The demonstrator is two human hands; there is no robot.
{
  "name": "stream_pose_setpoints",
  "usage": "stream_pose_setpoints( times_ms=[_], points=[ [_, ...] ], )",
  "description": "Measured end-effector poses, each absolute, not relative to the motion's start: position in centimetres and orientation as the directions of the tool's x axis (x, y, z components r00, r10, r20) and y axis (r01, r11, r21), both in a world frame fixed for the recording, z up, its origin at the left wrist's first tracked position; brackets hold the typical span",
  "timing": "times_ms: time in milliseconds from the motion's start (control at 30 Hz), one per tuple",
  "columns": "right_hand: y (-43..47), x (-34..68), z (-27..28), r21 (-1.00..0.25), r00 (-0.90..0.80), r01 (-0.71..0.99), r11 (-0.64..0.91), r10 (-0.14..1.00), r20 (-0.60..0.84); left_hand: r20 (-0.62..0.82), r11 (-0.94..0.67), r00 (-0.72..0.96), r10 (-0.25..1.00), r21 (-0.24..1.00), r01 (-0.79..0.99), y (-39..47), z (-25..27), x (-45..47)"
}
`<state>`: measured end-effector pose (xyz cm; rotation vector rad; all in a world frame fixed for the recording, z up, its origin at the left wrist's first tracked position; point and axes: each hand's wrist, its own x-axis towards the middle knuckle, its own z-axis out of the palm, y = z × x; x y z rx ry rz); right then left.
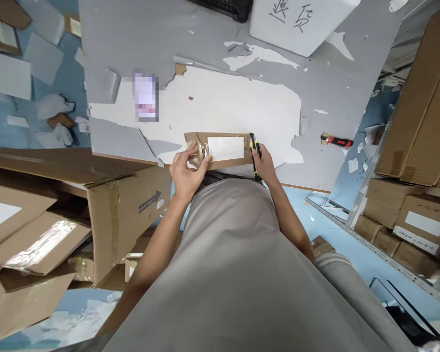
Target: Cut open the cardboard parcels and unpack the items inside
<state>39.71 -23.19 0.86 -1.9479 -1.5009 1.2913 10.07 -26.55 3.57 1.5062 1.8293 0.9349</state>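
Observation:
A small cardboard box (229, 134) with a blank-looking white label and shiny clear tape lies at the table's front edge, just before my body. My left hand (186, 171) grips its left end, with the thumb on the taped face and the fingers over the far side. In my right hand (266, 165) is a black and yellow utility knife (255, 155). The knife lies across the box's right end, its tip pointing away from me. I cannot tell whether the blade cuts into the cardboard.
On the table (205, 44), its surface torn, are a blurred phone-like rectangle (145, 97), a red and black knife (337, 141) and a white bin (297, 24). A large carton (128, 220) full of boxes stands at left. Shelved boxes (421, 225) are at right; scraps litter the floor.

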Motion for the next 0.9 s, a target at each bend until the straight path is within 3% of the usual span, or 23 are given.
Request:
stream_pose_setpoints(
  times_ms=[167, 300, 467, 667, 900],
  points=[
    [-22.2, 41.8, 4.7, -0.568, 0.136, 0.736, -0.367, 0.903, -0.408, -0.273, 0.323, -0.188, 0.943, 0.885, 0.334, -25.5, 0.5, 12.5],
    [-20.0, 42.0, 6.4, -0.435, 0.139, 0.826, -0.358, 0.878, -0.459, -0.409, 0.438, -0.156, 0.899, 0.847, 0.303, -24.9, -1.4, 13.6],
    [-19.9, 38.5, 9.1, -0.343, 0.08, 0.902, -0.261, 0.884, -0.46, -0.355, 0.37, -0.112, 0.928, 0.844, 0.388, -22.6, -1.3, 12.5],
    [-21.4, 32.0, 10.9, -0.417, -0.17, 0.896, -0.152, 0.749, -0.64, -0.321, 0.297, -0.024, 0.947, 0.84, 0.455, -19.3, -1.9, 11.0],
    [-20.2, 29.2, 11.3, -0.287, -0.142, 0.953, -0.099, 0.691, -0.709, -0.338, 0.281, 0.033, 0.941, 0.829, 0.484, -18.2, -2.4, 10.1]
  ],
)
